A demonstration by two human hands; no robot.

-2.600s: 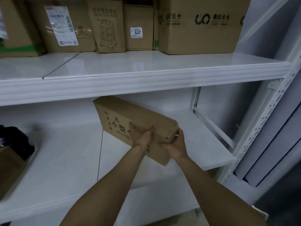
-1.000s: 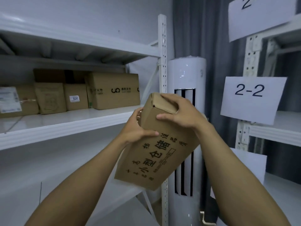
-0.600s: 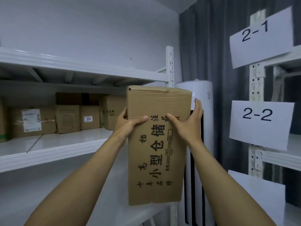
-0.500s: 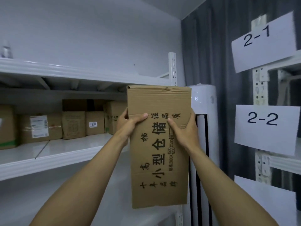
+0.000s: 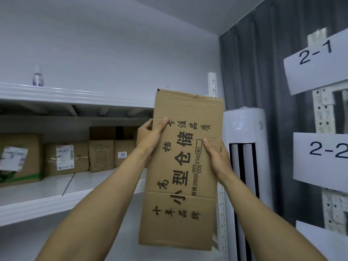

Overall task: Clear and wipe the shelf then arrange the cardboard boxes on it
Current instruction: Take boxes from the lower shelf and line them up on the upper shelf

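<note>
Presently, the long brown cardboard box printed with black characters (image 5: 184,166) is held in the air, clear of every shelf, just right of the white perforated upright post (image 5: 212,83). Its long axis stands near vertical, printed face toward the person.

The left hand (image 5: 150,136) grips the box's left edge, high up, thumb on the printed face and the remaining fingers hidden behind. The right hand (image 5: 216,157) grips the right edge somewhat lower, thumb likewise on the front. Both hands hold the box; neither is free.

The governing relation: the white metal top shelf (image 5: 75,95) lies to the left of the box, its front lip about level with the box's upper edge. The white middle shelf (image 5: 47,200) sits lower left and carries a row of brown cardboard cartons (image 5: 101,155) along its back. The left hand is the nearer of the two to both shelves.

Judgement: placement on either shelf calls for a leftward carry, and the box would probably need turning so its long axis runs along the shelf. A small clear bottle (image 5: 38,76) stands on the top shelf, well apart from the box.
</note>
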